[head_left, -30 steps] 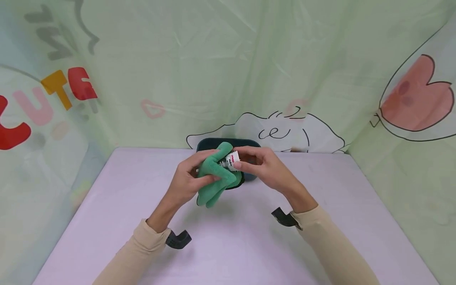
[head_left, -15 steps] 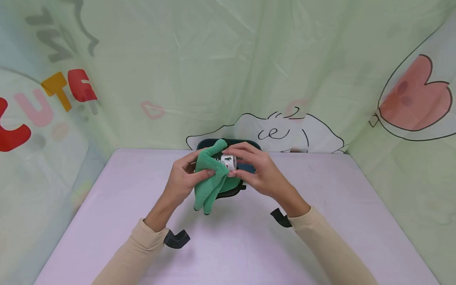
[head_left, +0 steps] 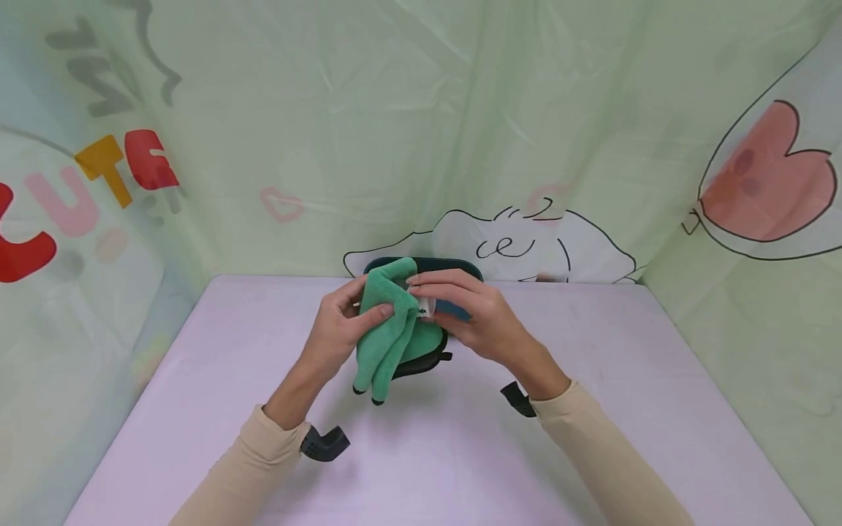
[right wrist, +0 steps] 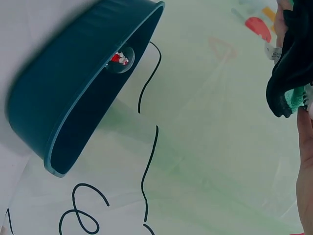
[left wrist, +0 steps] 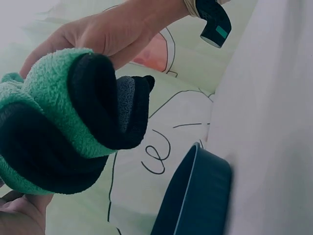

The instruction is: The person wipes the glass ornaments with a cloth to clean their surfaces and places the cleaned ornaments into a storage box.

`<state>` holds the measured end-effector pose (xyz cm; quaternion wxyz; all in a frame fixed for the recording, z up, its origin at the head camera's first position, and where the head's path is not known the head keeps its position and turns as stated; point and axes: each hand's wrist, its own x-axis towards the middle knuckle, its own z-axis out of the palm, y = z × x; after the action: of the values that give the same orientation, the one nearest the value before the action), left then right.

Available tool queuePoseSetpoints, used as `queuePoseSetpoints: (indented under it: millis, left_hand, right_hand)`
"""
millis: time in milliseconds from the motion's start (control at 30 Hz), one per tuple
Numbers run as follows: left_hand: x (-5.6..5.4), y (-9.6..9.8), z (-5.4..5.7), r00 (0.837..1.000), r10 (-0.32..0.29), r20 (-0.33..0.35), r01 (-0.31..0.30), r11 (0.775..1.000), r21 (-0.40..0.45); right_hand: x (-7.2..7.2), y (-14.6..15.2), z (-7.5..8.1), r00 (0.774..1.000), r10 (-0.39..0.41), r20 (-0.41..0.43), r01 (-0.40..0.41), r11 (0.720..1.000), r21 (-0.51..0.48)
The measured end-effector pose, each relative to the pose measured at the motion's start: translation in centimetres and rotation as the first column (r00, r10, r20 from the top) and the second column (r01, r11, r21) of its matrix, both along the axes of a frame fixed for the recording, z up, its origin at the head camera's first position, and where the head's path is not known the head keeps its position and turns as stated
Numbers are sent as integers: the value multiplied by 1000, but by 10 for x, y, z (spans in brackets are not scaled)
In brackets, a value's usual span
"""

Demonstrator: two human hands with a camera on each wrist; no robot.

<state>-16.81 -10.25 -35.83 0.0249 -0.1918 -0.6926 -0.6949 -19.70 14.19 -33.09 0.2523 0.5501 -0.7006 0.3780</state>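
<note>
My left hand (head_left: pixel 332 329) grips a green plush cloth (head_left: pixel 384 318) with black edging, thumb on top. My right hand (head_left: pixel 487 314) holds a small object with a white base (head_left: pixel 426 307) against the cloth; the rest of it is hidden in the folds. In the left wrist view the cloth (left wrist: pixel 54 98) hangs in thick folds between both hands. At the edge of the right wrist view, the cloth (right wrist: pixel 288 58) shows its dark side and a white label.
Behind the hands stands a dark blue bin (head_left: pixel 427 263) at the table's back edge. Inside it sits a clear globe (right wrist: pixel 120 61) with a red and white figure. A pale lilac table (head_left: pixel 421 453) lies below; printed green curtains (head_left: pixel 395 131) surround it.
The white-based object has turned in my right hand, and its clear part has gone out of sight in the cloth. The cloth's lower end has shifted slightly left and toward me.
</note>
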Motion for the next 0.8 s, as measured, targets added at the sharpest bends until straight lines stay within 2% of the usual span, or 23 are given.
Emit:
queuePoseSetpoints:
  millis: [200,267,367,567,700,800]
  left_hand:
    - [-1,0,-1,999,-10,-39,10,1000,-15]
    - [0,0,-2,998,-12,-60,11,1000,-18]
    - [0,-1,-4,994,-17,-109,15,1000,-13]
    - [2,-1,-5,979,-11,-204,8,1000,-15]
    - [3,1,-4,967,-27,-253,19,999,-33]
    - [2,2,-5,952,-43,-304,26,998,-60]
  right_hand:
    - [4,0,0,989,-43,142,46,999,-13]
    - [4,0,-1,977,-42,209,49,998,-30]
    - [6,-1,-1,947,-39,319,59,997,-54]
    - [12,-2,4,854,-85,513,126,991,-45]
    - [14,0,8,776,-102,622,158,987,-35]
    - [15,1,11,724,-140,676,192,981,-2]
